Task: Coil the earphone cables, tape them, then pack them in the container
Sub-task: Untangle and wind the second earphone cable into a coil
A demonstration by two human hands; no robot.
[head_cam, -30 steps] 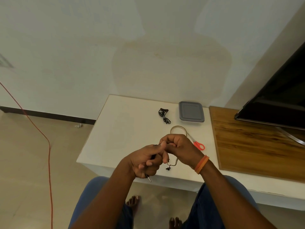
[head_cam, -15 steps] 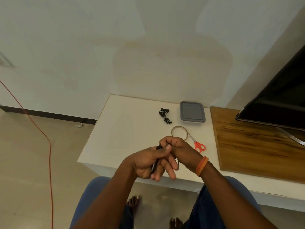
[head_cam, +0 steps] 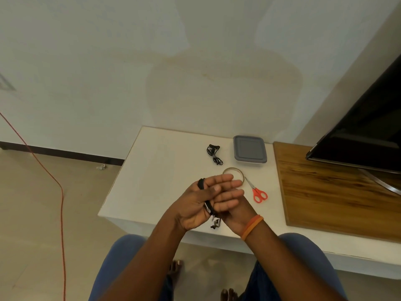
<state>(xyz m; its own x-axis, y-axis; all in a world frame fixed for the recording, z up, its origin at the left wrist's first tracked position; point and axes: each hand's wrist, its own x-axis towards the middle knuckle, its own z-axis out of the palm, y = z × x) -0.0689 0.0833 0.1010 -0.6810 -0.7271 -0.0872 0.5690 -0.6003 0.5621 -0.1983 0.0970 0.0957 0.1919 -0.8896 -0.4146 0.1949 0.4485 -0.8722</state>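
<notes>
A black earphone cable (head_cam: 207,206) is wound around the spread fingers of my left hand (head_cam: 195,205), and my thumb presses on it. Its earbuds (head_cam: 214,224) dangle below the palm. My right hand (head_cam: 236,213), with an orange wristband, is tucked under the left fingers at the cable's lower end; its fingers are mostly hidden. A second black earphone bundle (head_cam: 213,154) lies on the white table (head_cam: 156,174). To its right stands the clear container with a grey lid (head_cam: 249,152). A tape ring (head_cam: 230,169) lies just behind my fingers.
Orange-handled scissors (head_cam: 258,193) lie right of my hands. A wooden board (head_cam: 336,192) covers the table's right part, under a dark TV screen (head_cam: 368,135). An orange cord (head_cam: 50,177) runs across the floor at the left. My knees sit below the table edge.
My left fingers have straightened and spread, showing the cable wound on them. My right hand has slid from on top of the left to beneath it. Both hands have risen slightly toward the tape ring.
</notes>
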